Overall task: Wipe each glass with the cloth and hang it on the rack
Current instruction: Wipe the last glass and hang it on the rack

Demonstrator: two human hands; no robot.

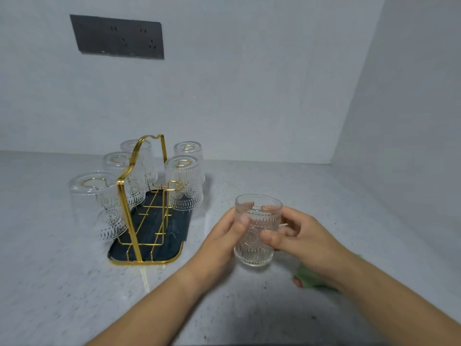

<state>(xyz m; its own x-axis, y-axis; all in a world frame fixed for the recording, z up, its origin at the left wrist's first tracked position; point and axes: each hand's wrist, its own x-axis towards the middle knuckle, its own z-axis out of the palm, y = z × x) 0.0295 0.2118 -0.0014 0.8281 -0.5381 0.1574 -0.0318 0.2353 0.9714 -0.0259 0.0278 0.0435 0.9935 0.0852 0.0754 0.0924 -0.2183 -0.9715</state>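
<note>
A clear ribbed glass (257, 233) stands upright just above the counter, gripped from both sides. My left hand (222, 243) wraps its left side and my right hand (301, 238) holds its right side. The gold wire rack (142, 196) on a dark tray (174, 228) sits to the left, with several glasses hung upside down on its hooks, such as the nearest left one (97, 203). One near-right hook (174, 187) is bare. A green cloth (311, 278) lies on the counter, mostly hidden under my right forearm.
The pale speckled counter (62, 283) runs to a grey back wall and a side wall on the right. A dark socket panel (117, 36) is mounted on the back wall above the rack.
</note>
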